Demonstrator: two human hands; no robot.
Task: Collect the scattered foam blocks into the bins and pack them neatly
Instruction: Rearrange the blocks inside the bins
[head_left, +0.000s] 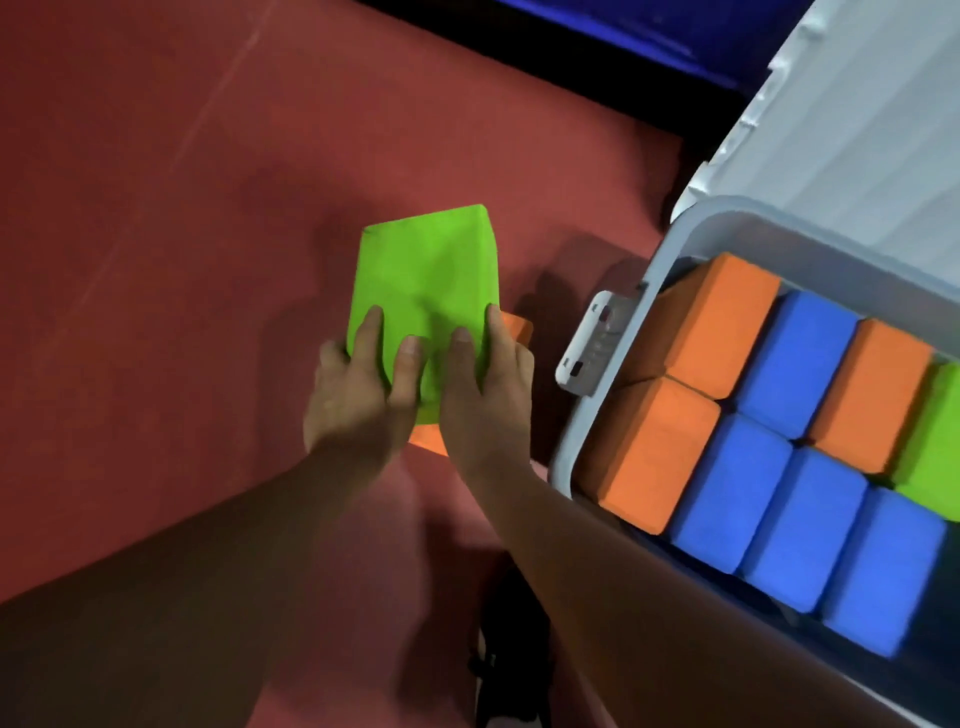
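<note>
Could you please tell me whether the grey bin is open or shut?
Open: its lid stands tilted back behind the bin, leaving the packed blocks inside exposed.

Both hands are in view, the left hand (358, 400) and the right hand (485, 410), and both are bare. The forearms (571, 545) are bare from wrist to frame edge. The nails (413, 349) that show are short and plain. Behind the right wrist, between the forearms, is a black item (498, 654) with strap-like parts. Dim light and blur prevent telling whether it is worn.
</note>
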